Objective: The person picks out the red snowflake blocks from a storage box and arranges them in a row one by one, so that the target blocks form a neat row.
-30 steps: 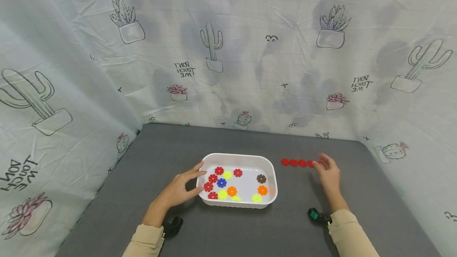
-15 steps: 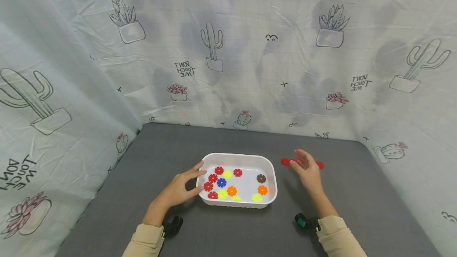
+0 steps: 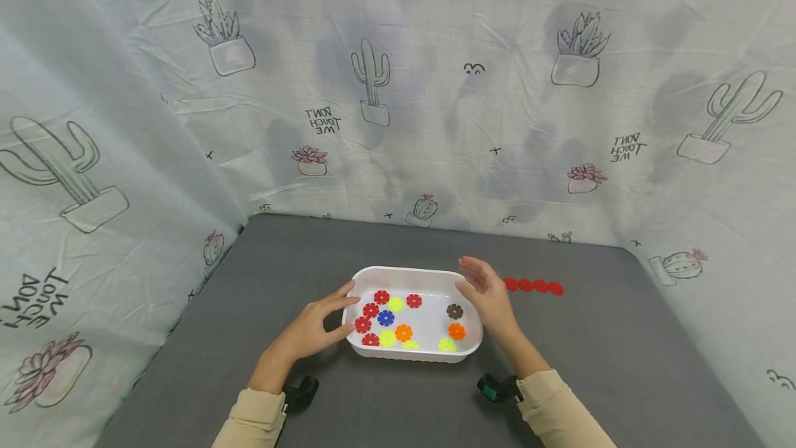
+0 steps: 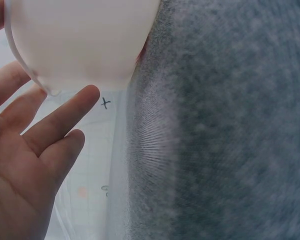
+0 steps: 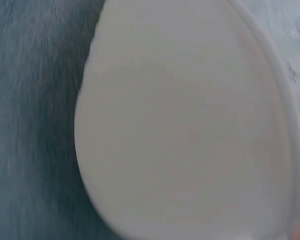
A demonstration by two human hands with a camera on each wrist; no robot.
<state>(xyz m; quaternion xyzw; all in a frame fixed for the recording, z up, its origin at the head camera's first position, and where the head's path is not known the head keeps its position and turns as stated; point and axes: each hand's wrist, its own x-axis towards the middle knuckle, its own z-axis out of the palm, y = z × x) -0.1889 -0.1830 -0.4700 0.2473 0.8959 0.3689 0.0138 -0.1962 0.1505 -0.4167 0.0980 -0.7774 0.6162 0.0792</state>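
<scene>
I've got the white tray [image 3: 415, 274] sitting btwn both hands on the grey table [image 3: 298, 254]: rectangular w/ rounded corners, shallow, thin rolled rim, plain white plastic. Inside it lie flat flower-shaped discs in several colours: red ones [image 3: 370, 310] bunched toward the left hand, a blue one [image 3: 386, 319] beside them, yellow-green [image 3: 395, 304] and orange [image 3: 404, 332] mid-tray, a brown one [image 3: 455, 311] and another orange [image 3: 457, 331] toward the right hand. Left hand [image 3: 311, 329] rests against the tray's left end, fingers nearly straight and spread, touching the wall, not curled round it; left wrist view shows the fingertips [image 4: 85, 95] right at the rim [image 4: 27, 70]. Right hand [image 3: 488, 296] is at the tray's right end, over the rim, fingers relaxed and loosely open, holding nothing; contact w/ the rim I can't tell. Just beyond the right hand, on its outer side, a short row of red discs [image 3: 533, 286] lies on the table, touching edge to edge.
</scene>
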